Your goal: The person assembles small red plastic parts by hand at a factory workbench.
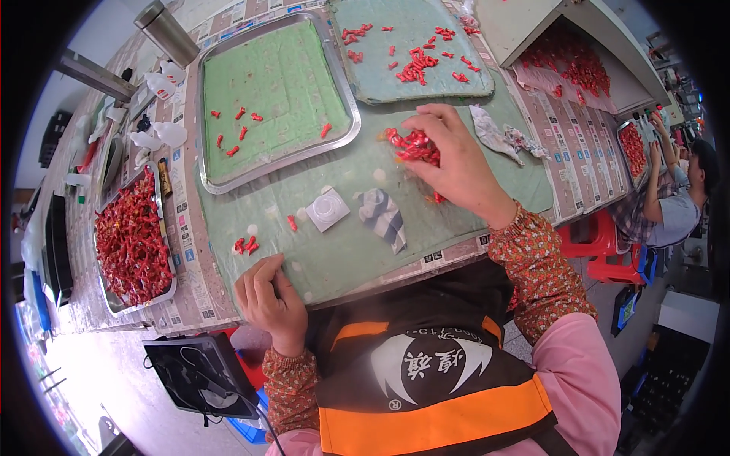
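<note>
Red pieces (411, 146) sit bunched in the grip of the right hand (456, 163), its fingers and thumb closed around them over the green mat (456, 232) on the desk (188, 251). The left hand (272, 296) is at the mat's near edge, fingers bent; I cannot tell whether its grip holds anything. More pieces lie scattered in the green-lined tray (289, 83) beyond.

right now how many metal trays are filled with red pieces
2: one tray left of the green mat, another far right beside a co-worker; more may be hidden.
</note>
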